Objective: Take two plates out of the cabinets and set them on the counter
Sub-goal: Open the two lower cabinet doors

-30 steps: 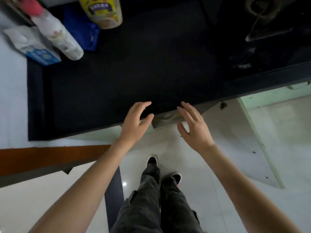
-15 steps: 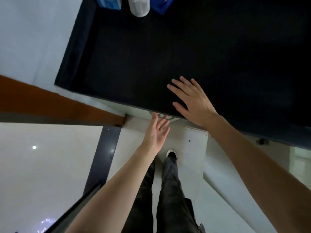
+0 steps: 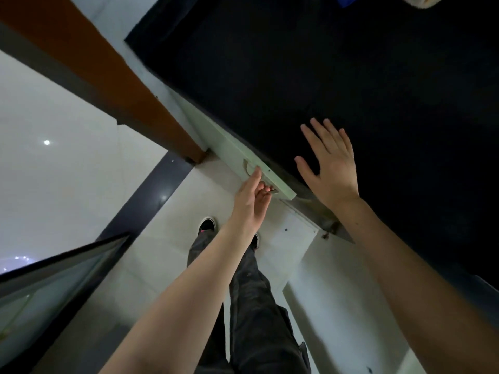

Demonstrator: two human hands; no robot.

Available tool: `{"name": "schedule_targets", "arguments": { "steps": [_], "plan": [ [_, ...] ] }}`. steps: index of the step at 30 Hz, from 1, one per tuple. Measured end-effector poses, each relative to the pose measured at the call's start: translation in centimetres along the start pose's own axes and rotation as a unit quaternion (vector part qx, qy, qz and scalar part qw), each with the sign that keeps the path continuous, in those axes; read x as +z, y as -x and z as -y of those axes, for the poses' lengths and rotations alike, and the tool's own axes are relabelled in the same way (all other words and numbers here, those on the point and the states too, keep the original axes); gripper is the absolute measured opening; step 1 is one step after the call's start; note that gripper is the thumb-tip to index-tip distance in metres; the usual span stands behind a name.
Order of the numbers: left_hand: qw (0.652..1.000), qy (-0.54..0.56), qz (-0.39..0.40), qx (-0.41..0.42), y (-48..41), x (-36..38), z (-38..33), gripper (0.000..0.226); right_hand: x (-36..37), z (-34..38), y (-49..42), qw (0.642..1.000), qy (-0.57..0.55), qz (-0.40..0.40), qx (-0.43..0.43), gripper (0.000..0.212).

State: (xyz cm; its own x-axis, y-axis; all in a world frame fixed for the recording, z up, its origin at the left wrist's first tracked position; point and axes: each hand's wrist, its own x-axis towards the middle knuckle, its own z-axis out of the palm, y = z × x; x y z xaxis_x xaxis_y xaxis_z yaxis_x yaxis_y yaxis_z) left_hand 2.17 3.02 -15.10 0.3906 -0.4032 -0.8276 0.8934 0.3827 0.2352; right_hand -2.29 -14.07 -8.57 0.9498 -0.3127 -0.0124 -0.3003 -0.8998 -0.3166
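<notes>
Fingertips of the left hand (image 3: 249, 201) hook the recessed pull of the pale green cabinet door (image 3: 243, 155); right hand (image 3: 330, 168) hovers splayed, empty, above the black stone counter (image 3: 324, 63); plates unseen; shallow purchase may slip, door snapping shut.

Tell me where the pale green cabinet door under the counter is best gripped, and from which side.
Grip the cabinet door at its recessed handle near the free edge, coming from below the black counter lip. The left hand already curls its fingertips there; the right hand is spread open over the counter.
</notes>
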Motion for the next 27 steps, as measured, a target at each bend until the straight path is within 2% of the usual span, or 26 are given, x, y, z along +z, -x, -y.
{"name": "schedule_targets", "arguments": {
  "steps": [4,9,14,16,19,23,27],
  "plan": [
    [0.998,-0.04,-0.042,-0.008,1.9,-2.4,-0.9,0.051,-0.2,0.2,0.1,0.998,0.011,0.019,-0.052,0.058],
    [0.989,-0.122,-0.081,-0.021,4.2,-5.7,-2.9,0.053,-0.3,0.2,-0.1,0.998,0.028,0.03,-0.043,0.059],
    [0.976,-0.186,-0.112,0.012,6.7,-8.6,-5.1,0.041,-0.3,0.3,-0.1,0.998,0.031,0.026,-0.038,0.059],
    [0.957,-0.247,-0.144,0.044,7.6,-10.1,-6.1,0.043,-0.3,0.4,-0.1,0.998,0.033,0.026,-0.039,0.059],
    [0.905,-0.364,-0.199,0.097,9.0,-11.7,-7.5,0.048,-0.3,0.5,-0.2,0.999,0.025,0.017,-0.039,0.058],
    [0.84,-0.418,-0.284,0.197,10.5,-13.3,-9.4,0.047,-0.3,0.8,-0.2,0.999,0.02,0.006,-0.044,0.057],
    [0.789,-0.465,-0.298,0.27,11.4,-14.8,-11.0,0.03,-0.4,0.9,-0.3,0.999,0.018,0.011,-0.038,0.057]
  ]
}}
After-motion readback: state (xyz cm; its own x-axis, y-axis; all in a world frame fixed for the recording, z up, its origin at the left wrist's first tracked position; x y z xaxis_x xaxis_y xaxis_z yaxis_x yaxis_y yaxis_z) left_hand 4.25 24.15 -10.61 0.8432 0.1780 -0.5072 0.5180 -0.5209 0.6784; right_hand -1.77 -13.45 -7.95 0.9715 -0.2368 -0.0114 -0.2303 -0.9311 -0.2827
